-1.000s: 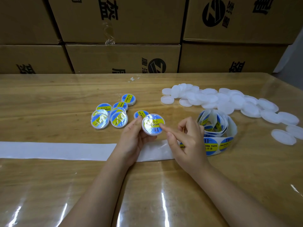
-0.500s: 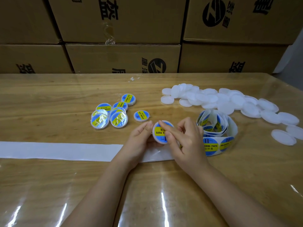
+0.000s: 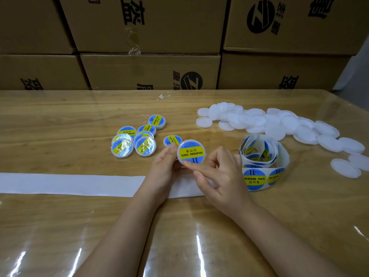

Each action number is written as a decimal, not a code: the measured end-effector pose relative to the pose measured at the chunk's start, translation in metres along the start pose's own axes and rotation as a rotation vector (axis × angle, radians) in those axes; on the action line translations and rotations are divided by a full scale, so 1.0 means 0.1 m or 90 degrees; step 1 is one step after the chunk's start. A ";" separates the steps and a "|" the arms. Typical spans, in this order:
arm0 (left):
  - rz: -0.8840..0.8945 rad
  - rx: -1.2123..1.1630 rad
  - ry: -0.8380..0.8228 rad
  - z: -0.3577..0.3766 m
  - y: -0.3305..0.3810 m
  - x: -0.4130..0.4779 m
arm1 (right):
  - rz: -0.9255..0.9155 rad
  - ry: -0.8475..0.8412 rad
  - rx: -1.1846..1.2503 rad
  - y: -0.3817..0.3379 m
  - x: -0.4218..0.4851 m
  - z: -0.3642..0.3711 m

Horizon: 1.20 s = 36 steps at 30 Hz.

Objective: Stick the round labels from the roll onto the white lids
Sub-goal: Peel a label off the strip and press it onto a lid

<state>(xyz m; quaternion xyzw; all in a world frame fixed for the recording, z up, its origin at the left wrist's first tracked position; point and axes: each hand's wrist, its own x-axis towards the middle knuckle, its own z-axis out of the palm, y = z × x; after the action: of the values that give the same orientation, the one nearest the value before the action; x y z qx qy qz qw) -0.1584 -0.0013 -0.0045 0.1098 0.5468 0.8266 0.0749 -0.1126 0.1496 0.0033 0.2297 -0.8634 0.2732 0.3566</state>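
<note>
I see left hand (image 3: 163, 168) fingers gripping a labelled lid (image 3: 191, 152), right hand (image 3: 223, 176) fingers relaxed, index tip touching its edge

Labelled lid (image 3: 191, 151) in left hand (image 3: 164, 168) grip, right hand (image 3: 220, 176) fingertip touching.

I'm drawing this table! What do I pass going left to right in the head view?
Cluster of labelled lids → held lid → label roll → front-most plain white lid.
</note>
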 end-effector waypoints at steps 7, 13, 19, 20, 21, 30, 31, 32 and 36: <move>0.007 0.022 0.044 -0.05 0.01 0.03 | 0.041 0.091 -0.007 0.03 0.00 -0.01; -0.017 0.034 -0.004 -0.01 0.00 0.02 | 0.084 0.140 -0.027 0.05 0.02 -0.02; -0.076 0.043 -0.056 0.05 0.00 -0.04 | 0.138 0.028 0.100 0.04 0.01 0.03; -0.078 0.043 -0.054 0.05 -0.01 -0.05 | 0.146 0.036 0.115 0.04 0.01 0.03; -0.073 0.049 -0.059 0.04 -0.02 -0.05 | 0.153 0.053 0.116 0.05 0.01 0.04; 0.010 0.131 -0.075 0.02 -0.04 -0.04 | 0.187 0.015 0.128 0.06 0.01 0.05; 0.017 0.126 -0.062 0.01 -0.04 -0.04 | 0.189 -0.012 0.143 0.05 0.00 0.05; 0.022 0.123 -0.051 0.02 -0.03 -0.03 | 0.197 -0.037 0.159 0.04 0.00 0.06; 0.032 0.127 -0.043 0.03 -0.04 -0.03 | 0.223 -0.070 0.208 0.05 -0.03 0.07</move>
<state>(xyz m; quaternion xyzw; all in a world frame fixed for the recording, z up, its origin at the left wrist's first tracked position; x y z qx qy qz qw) -0.1545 0.0019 -0.0076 0.1583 0.6203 0.7657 0.0617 -0.1172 0.1498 -0.0042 0.1453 -0.8526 0.4539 0.2143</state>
